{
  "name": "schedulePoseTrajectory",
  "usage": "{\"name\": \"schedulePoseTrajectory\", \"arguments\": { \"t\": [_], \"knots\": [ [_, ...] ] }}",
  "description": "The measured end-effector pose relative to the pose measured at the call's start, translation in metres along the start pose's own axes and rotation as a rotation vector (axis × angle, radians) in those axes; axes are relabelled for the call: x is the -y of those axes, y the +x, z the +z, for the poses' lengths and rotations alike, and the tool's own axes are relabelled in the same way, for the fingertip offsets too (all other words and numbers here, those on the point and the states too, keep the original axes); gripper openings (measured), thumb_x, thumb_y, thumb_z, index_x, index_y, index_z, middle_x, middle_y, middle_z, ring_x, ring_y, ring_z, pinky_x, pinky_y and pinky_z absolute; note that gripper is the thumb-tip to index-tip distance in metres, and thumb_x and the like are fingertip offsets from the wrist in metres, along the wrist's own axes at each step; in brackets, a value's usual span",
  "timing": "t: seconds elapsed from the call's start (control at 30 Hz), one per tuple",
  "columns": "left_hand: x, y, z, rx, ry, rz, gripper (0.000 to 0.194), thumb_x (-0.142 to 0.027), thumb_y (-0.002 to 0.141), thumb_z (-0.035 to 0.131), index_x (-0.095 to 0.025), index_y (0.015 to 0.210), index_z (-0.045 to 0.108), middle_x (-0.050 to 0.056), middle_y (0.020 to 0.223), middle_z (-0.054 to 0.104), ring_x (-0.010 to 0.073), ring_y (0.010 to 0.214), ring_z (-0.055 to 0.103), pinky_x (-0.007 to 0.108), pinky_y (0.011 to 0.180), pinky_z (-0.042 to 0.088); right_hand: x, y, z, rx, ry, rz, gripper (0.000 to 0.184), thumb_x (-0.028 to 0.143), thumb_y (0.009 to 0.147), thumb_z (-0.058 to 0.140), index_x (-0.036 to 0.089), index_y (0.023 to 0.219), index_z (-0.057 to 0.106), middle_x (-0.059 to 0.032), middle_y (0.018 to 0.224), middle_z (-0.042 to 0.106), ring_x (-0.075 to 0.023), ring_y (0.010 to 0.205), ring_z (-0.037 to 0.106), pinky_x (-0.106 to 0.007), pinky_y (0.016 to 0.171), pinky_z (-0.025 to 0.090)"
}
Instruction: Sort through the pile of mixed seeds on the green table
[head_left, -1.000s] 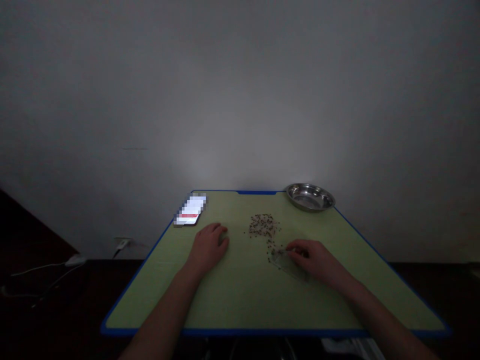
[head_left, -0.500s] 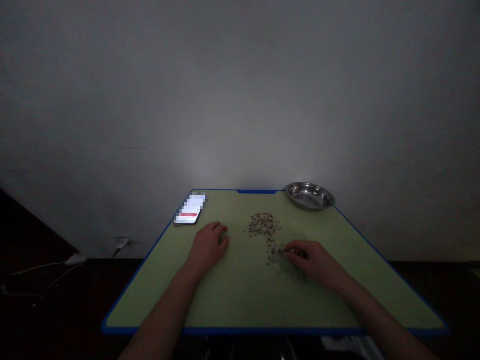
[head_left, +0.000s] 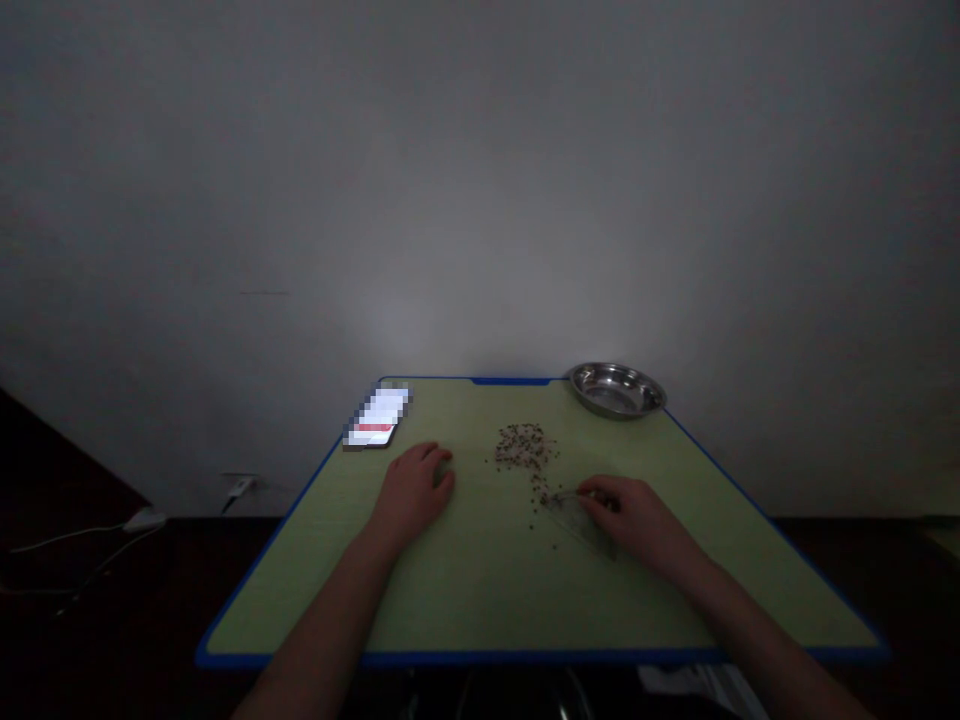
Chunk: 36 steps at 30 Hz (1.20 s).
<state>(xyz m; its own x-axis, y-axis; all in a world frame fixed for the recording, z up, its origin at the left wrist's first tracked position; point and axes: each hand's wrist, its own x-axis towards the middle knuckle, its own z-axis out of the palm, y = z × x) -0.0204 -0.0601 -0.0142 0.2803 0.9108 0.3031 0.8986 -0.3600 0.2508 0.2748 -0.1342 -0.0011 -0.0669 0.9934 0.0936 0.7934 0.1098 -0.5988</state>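
My right hand (head_left: 628,508) pinches a clear bag (head_left: 583,527), probably steadying it by the grains (head_left: 523,447); left hand (head_left: 411,492), slack, lies toward left edge of surface (head_left: 465,595).

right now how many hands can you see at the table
2: the left hand lies left of the dark grains; the right hand is right of them, pinching clear plastic.

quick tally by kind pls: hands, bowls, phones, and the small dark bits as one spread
Hands: 2, left hand and right hand
Metal bowl: 1
Phone: 1
Spread of small dark bits: 1, bits too small to count singly
Total: 5
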Motion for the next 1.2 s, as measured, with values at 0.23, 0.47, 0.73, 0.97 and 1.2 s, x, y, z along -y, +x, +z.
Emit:
{"name": "schedulePoseTrajectory", "arguments": {
  "t": [0.23, 0.47, 0.73, 0.97, 1.2],
  "knots": [
    [0.001, 0.0, 0.001, 0.008, 0.008, 0.003, 0.033, -0.03, 0.082, 0.048, -0.018, 0.109, 0.062, 0.011, 0.122, 0.057, 0.0238, 0.113, 0.051, 0.04, 0.099, 0.038, 0.006, 0.005, 0.003, -0.012, -0.036, -0.032, 0.024, 0.03, 0.082, 0.05, 0.02, 0.093, 0.07, -0.0055, 0.08, 0.071, -0.02, 0.073, 0.063, -0.029, 0.065, 0.043],
    [0.0, 0.0, -0.001, 0.016, 0.01, -0.009, 0.033, -0.03, 0.082, 0.049, -0.018, 0.109, 0.062, 0.012, 0.123, 0.056, 0.0238, 0.115, 0.05, 0.04, 0.099, 0.037, -0.001, 0.016, -0.004, -0.033, -0.09, -0.045, 0.024, 0.028, 0.083, 0.049, 0.02, 0.093, 0.069, -0.0061, 0.082, 0.071, -0.0199, 0.075, 0.063, -0.03, 0.068, 0.044],
    [0.001, 0.0, 0.001, 0.002, -0.002, -0.006, 0.032, -0.029, 0.08, 0.05, -0.019, 0.108, 0.062, 0.01, 0.122, 0.057, 0.0228, 0.114, 0.051, 0.039, 0.099, 0.037, 0.004, 0.017, -0.002, 0.021, -0.045, -0.107, 0.023, 0.028, 0.083, 0.049, 0.02, 0.091, 0.068, -0.0051, 0.082, 0.071, -0.0191, 0.074, 0.063, -0.029, 0.067, 0.044],
    [0.0, 0.0, -0.001, 0.008, 0.005, -0.005, 0.032, -0.028, 0.081, 0.049, -0.018, 0.108, 0.062, 0.01, 0.122, 0.057, 0.0228, 0.114, 0.051, 0.039, 0.099, 0.037, 0.004, 0.034, 0.002, -0.014, -0.153, -0.088, 0.023, 0.029, 0.084, 0.049, 0.02, 0.094, 0.068, -0.0062, 0.087, 0.071, -0.0203, 0.079, 0.063, -0.029, 0.07, 0.043],
    [0.002, 0.0, 0.0, 0.01, -0.002, -0.004, 0.033, -0.029, 0.081, 0.049, -0.019, 0.11, 0.061, 0.01, 0.123, 0.057, 0.0223, 0.114, 0.051, 0.04, 0.1, 0.036, 0.001, 0.035, -0.012, 0.013, -0.114, -0.155, 0.022, 0.028, 0.084, 0.049, 0.02, 0.092, 0.068, -0.0057, 0.082, 0.07, -0.0188, 0.073, 0.061, -0.027, 0.064, 0.042]
  ]
}}
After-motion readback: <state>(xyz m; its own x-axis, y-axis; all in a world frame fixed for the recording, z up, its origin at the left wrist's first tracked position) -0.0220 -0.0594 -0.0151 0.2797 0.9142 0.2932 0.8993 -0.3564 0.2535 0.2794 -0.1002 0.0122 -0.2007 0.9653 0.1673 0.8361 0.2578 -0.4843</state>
